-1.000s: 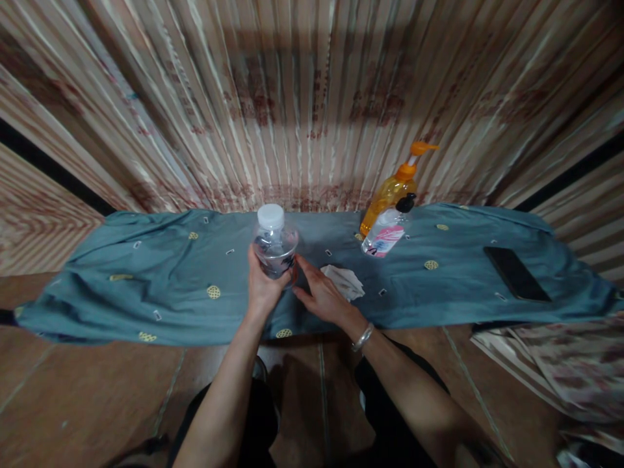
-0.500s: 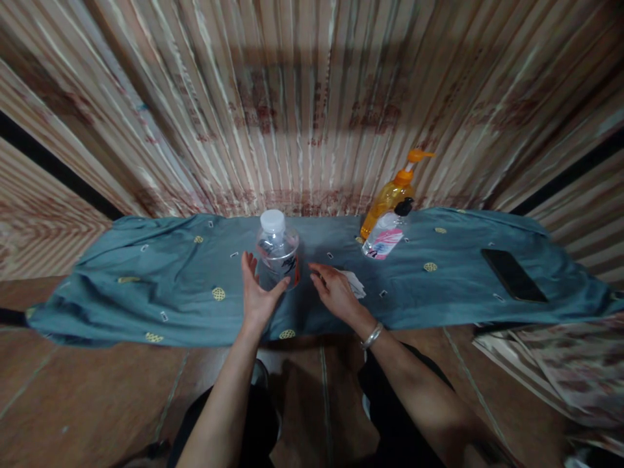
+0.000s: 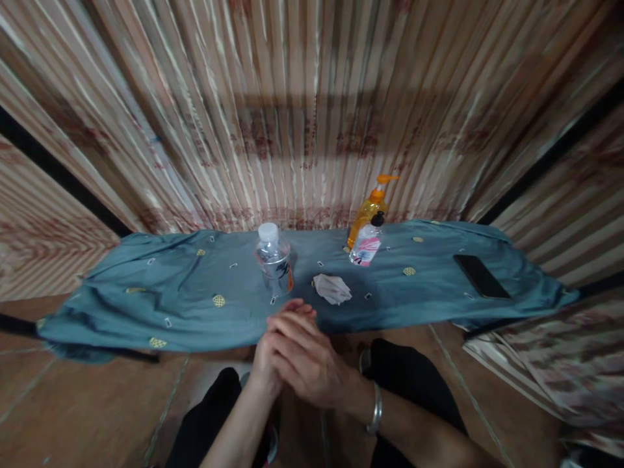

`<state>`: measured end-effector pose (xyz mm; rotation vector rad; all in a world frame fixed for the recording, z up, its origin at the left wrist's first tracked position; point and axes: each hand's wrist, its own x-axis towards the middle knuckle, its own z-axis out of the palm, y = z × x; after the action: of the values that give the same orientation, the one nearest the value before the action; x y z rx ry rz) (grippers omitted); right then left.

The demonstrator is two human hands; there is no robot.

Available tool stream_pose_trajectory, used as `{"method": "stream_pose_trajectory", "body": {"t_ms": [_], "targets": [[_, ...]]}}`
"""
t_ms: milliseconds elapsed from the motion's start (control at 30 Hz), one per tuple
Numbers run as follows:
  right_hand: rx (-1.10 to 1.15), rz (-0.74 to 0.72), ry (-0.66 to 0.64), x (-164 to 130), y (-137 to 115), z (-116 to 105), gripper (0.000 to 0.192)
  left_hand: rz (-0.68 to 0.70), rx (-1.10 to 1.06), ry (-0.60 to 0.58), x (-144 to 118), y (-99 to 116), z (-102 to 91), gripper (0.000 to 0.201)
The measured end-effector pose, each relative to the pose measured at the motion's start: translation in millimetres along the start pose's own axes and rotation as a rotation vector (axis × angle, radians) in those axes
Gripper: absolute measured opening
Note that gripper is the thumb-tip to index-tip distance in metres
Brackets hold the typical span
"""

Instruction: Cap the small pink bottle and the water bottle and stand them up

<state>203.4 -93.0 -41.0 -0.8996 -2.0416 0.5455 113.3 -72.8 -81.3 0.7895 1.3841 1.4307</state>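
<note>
Both hands had let go of the water bottle (image 3: 274, 260) and drawn back toward the body. The right hand (image 3: 307, 361) lay over the left hand (image 3: 267, 364), clasped together, holding nothing. The bottle stood upright on the blue cloth (image 3: 146, 292), capped, with the crumpled tissue (image 3: 332, 288) just right of it.

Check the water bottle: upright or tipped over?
Upright. The water bottle stands on the blue cloth, white cap on top, neither hand touching it.
</note>
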Motion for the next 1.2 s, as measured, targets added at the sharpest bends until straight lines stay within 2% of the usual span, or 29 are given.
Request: {"method": "stream_pose_trajectory", "body": {"t_ms": [100,167,233,300,367,433,500,567,667,733,800,900,1033,1200], "targets": [[-0.148,-0.133,-0.012,-27,7,11,0.057,-0.001,-0.213,-0.062,-40,-24,31.0,0.038],[-0.241,-0.144,-0.040,-43,20,6,0.064,-0.040,-0.332,-0.157,-54,-30,43.0,0.043],[-0.332,-0.140,-0.069,-58,32,-10,0.074,-0.144,-0.409,-0.307,-58,-28,48.3,0.048],[-0.440,-0.083,-0.088,-71,45,-32,0.080,-0.306,-0.447,-0.507,-57,-20,51.0,0.049],[-0.562,0.044,-0.093,-83,60,-59,0.077,-0.463,-0.468,-0.699,-56,-11,54.7,0.055],[-0.681,0.162,-0.067,-95,82,-92,0.066,-0.561,-0.481,-0.827,-55,-3,60.0,0.059],[-0.803,0.319,-0.004,-110,110,-132,0.054,-0.612,-0.477,-0.891,-54,0,64.9,0.062],[-0.941,0.540,0.101,-127,142,-179,0.053,-0.612,-0.472,-0.886,-48,0,68.0,0.062],[-1.092,0.921,0.257,-155,184,-250,0.063,-0.589,-0.439,-0.798,-33,-8,69.2,0.058],[-1.099,1.119,0.265,-174,207,-287,0.074,-0.583,-0.408,-0.729,-24,-15,68.8,0.056],[-1.051,1.250,0.259,-189,226,-312,0.082,-0.579,-0.383,-0.683,-19,-20,68.5,0.058],[-0.917,1.368,0.292,-203,247,-328,0.088,-0.580,-0.352,-0.648,-17,-23,68.8,0.060],[-0.823,1.407,0.315,-202,260,-332,0.067,-0.573,-0.327,-0.610,-15,-26,71.1,0.058],[-0.728,1.446,0.401,-184,255,-347,0.045,-0.558,-0.304,-0.585,-8,-31,75.8,0.045]]}}
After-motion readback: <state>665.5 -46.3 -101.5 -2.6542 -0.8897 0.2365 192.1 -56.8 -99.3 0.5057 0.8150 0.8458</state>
